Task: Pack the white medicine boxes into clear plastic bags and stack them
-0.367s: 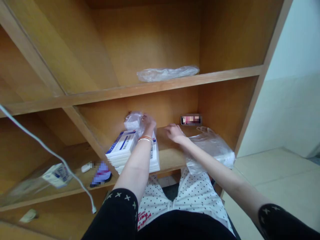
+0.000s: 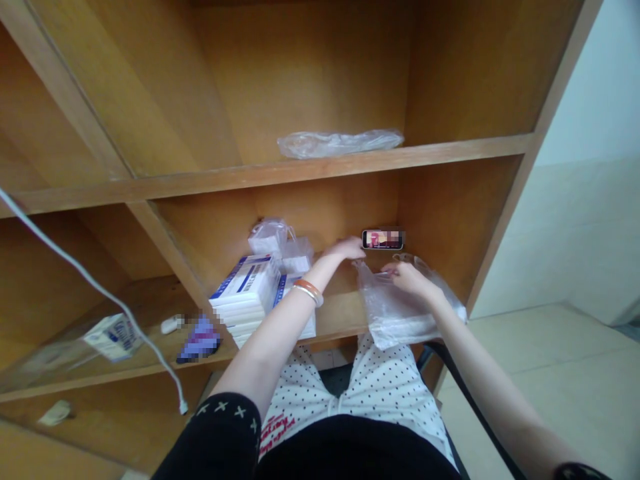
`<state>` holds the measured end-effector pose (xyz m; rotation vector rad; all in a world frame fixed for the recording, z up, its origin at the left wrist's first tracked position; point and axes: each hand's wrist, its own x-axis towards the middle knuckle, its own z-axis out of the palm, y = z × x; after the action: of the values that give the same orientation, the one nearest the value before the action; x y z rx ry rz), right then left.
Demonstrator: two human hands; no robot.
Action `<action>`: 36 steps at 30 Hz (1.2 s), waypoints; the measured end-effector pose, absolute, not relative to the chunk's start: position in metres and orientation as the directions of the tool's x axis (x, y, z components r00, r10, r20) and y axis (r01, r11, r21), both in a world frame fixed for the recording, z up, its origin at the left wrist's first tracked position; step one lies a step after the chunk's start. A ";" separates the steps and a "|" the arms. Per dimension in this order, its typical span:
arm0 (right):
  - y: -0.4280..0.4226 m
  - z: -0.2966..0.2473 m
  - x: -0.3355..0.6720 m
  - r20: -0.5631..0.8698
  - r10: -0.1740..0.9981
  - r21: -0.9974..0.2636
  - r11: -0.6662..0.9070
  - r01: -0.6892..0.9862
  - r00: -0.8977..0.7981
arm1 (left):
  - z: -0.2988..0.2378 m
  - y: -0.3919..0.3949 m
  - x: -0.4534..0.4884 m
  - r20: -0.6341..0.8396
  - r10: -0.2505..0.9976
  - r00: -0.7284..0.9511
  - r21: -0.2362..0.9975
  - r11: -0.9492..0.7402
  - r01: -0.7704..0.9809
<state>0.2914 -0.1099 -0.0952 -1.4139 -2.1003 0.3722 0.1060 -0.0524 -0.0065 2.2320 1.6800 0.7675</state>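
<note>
My left hand (image 2: 345, 250) reaches across the lower shelf (image 2: 340, 312) toward the clear plastic bags (image 2: 400, 313), its fingers stretched out and holding nothing. My right hand (image 2: 407, 275) rests on top of those bags with its fingers curled into the plastic. A stack of white and blue boxes (image 2: 247, 293) sits to the left of my left forearm, with small plastic-wrapped packets (image 2: 280, 241) behind it. A phone (image 2: 383, 239) lies at the back of the shelf, just beyond both hands.
A flattened clear bag (image 2: 340, 142) lies on the upper shelf. The left compartment holds a small carton (image 2: 113, 335), a blurred purple item (image 2: 200, 339) and a white cable (image 2: 100, 293) hanging across it. A pale wall and tiled floor are to the right.
My left hand left the packets behind the boxes and moved right toward the bags. My right hand moved right from the bare shelf onto the plastic bags.
</note>
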 end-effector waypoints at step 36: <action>-0.100 -0.084 0.323 0.100 0.924 -0.616 0.348 0.707 -0.368 | -0.098 -0.125 0.136 0.377 0.857 0.351 0.558 -0.512 0.653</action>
<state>0.3228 -0.0997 -0.0838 -1.4255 -2.1824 0.6747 0.1355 -0.1247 -0.0975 2.3082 1.3394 0.9294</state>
